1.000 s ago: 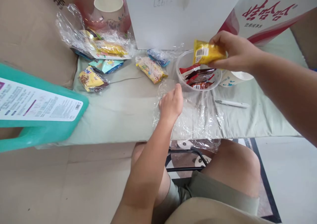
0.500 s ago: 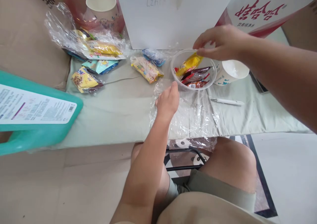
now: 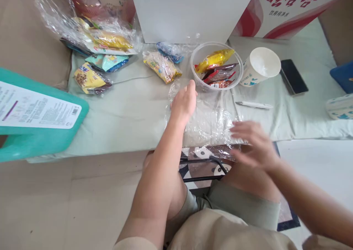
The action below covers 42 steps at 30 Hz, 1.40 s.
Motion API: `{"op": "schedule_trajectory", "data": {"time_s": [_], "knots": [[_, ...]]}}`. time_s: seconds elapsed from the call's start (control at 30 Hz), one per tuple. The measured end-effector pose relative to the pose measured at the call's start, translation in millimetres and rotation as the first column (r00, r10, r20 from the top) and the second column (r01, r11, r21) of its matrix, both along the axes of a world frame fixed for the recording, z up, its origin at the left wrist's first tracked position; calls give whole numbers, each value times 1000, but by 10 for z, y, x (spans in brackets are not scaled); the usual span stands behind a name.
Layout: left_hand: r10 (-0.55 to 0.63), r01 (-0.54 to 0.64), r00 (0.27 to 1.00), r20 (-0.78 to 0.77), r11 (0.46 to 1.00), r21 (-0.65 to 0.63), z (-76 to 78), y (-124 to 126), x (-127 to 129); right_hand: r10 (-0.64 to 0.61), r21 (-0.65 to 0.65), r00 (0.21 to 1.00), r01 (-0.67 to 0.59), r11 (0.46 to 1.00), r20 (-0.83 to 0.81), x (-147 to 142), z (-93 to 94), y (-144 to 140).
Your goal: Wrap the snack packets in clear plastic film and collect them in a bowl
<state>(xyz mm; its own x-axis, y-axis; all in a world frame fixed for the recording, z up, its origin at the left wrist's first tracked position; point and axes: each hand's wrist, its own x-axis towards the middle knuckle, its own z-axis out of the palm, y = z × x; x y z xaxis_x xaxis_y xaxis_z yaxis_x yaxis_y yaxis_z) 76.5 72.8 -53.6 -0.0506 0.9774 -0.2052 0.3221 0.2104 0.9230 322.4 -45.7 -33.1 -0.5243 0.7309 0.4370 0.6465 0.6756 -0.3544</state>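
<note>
My left hand (image 3: 183, 102) is closed on the left edge of a clear plastic bag (image 3: 209, 123), just below a round clear plastic bowl (image 3: 240, 70). Its fingertips are partly hidden. The bag lies crumpled in front of the bowl and hangs over the table edge. Inside the bowl are a yellow snack packet (image 3: 215, 60) and several dark red and brown packets (image 3: 222, 74). Over the bag's lower right part, my right hand (image 3: 253, 145) has its fingers spread, slightly blurred, holding nothing.
Right of the bowl stand a paper cup (image 3: 260, 67), a phone (image 3: 294, 77) and a white pen (image 3: 255, 105). Snack packets (image 3: 162, 66) lie left of it, with a wrapped snack pile (image 3: 110, 40) farther left. A green jug (image 3: 57, 132) and a white box (image 3: 182, 14) flank the table.
My right hand has let go of the yellow packet, which now lies in the bowl, and has moved down toward the table edge. My left hand has stayed by the bowl.
</note>
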Motion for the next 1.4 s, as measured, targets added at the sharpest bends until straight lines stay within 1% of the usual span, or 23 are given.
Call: {"op": "schedule_trajectory", "data": {"time_s": [0.03,0.1,0.17,0.23,0.37,0.43,0.5,0.6,0.63,0.67,0.7,0.73,0.77,0.87,0.93,1.0,1.07,1.1,1.17,1.23,1.27,1.33,1.4], "knots": [[4,-4,1000,8,1000,8,-30,13,-9,20,-4,994,-20,1000,104,57,-184,-282],[26,-26,1000,17,1000,12,-88,45,-19,-134,-31,958,147,989,253,146,-504,-665],[51,-51,999,13,998,20,-131,79,-24,-272,-4,909,288,958,315,209,-716,-804],[66,-66,998,2,996,51,-149,109,-27,-326,53,890,326,944,318,258,-807,-766],[59,-66,997,44,978,197,-89,95,-34,-255,180,952,224,958,171,273,-714,-561],[58,-73,996,63,961,267,-14,14,-49,-203,167,977,190,967,67,234,-606,-527],[70,-89,995,66,934,347,77,-137,-88,-188,77,980,193,978,-58,187,-500,-547],[37,-60,998,54,838,543,228,-482,-189,-280,-173,916,238,956,-288,147,-379,-618],[-21,14,1000,6,811,585,281,-615,-222,-342,-269,870,256,929,-354,146,-348,-636],[-125,158,987,-97,792,590,333,-751,-247,-410,-353,814,272,895,-411,148,-318,-648],[-289,360,933,-215,769,528,382,-884,-259,-480,-429,750,288,856,-455,154,-290,-650],[-455,562,826,-334,715,416,425,-1013,-255,-548,-493,680,304,815,-488,163,-260,-644],[-550,699,705,-448,645,307,459,-1136,-236,-612,-543,602,325,774,-512,173,-229,-629],[-627,877,401,-668,473,83,468,-1484,-123,-749,-648,413,381,659,-518,207,-153,-548],[-581,900,323,-748,432,53,373,-1707,-50,-779,-671,340,396,627,-527,231,-155,-487],[-465,882,339,-818,461,103,201,-1902,-4,-766,-661,298,388,643,-570,254,-228,-436],[-324,851,396,-859,481,211,-7,-2027,22,-742,-650,253,363,667,-620,271,-359,-406],[-235,815,454,-860,501,293,-106,-2051,31,-735,-654,233,343,675,-637,277,-434,-402],[-122,720,618,-777,486,496,-263,-2017,40,-727,-660,215,311,684,-652,289,-572,-414],[-155,585,787,-597,493,644,-347,-1898,27,-682,-623,256,279,731,-685,313,-667,-445],[-196,500,857,-477,539,677,-362,-1823,10,-634,-584,315,247,773,-706,333,-696,-463],[-220,285,959,-181,712,642,-350,-1672,-42,-492,-490,468,136,861,-734,384,-725,-492],[-124,27,980,153,854,519,-306,-1551,-104,-336,-411,623,26,911,-706,433,-734,-506]]}}
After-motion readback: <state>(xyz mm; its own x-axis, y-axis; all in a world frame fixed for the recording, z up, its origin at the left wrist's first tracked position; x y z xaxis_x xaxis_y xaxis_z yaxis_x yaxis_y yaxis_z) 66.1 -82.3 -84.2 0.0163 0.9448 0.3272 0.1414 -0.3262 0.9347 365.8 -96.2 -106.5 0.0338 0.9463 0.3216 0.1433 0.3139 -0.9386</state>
